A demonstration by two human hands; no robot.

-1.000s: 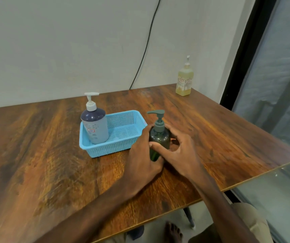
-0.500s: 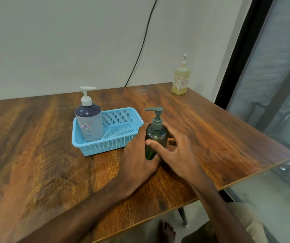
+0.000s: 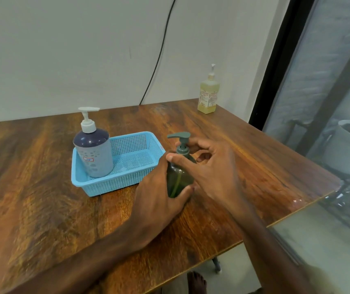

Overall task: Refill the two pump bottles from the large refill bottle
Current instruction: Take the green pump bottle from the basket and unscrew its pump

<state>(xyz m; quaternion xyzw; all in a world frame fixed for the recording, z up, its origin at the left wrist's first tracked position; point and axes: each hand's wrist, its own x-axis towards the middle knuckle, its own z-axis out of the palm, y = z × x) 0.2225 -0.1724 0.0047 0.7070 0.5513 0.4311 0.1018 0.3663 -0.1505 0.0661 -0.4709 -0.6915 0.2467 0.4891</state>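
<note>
A dark green pump bottle (image 3: 178, 179) stands upright on the wooden table (image 3: 42, 198), just right of a blue basket (image 3: 114, 183). My left hand (image 3: 157, 196) grips its lower body. My right hand (image 3: 210, 170) curls round its neck and pump collar, thumb across the front. A larger purple-grey pump bottle with a white pump (image 3: 92, 149) stands inside the basket at its left end. A yellowish square bottle with a white nozzle (image 3: 208, 92) stands at the table's far right corner by the wall.
A black cable (image 3: 159, 54) hangs down the wall behind the table. The table's right edge (image 3: 309, 206) runs beside a glass door with a dark frame (image 3: 275, 60). A bare foot (image 3: 197, 281) shows under the front edge.
My right hand has risen from the bottle's side to its neck and pump collar. The left hand keeps its hold on the body. The camera has shifted slightly.
</note>
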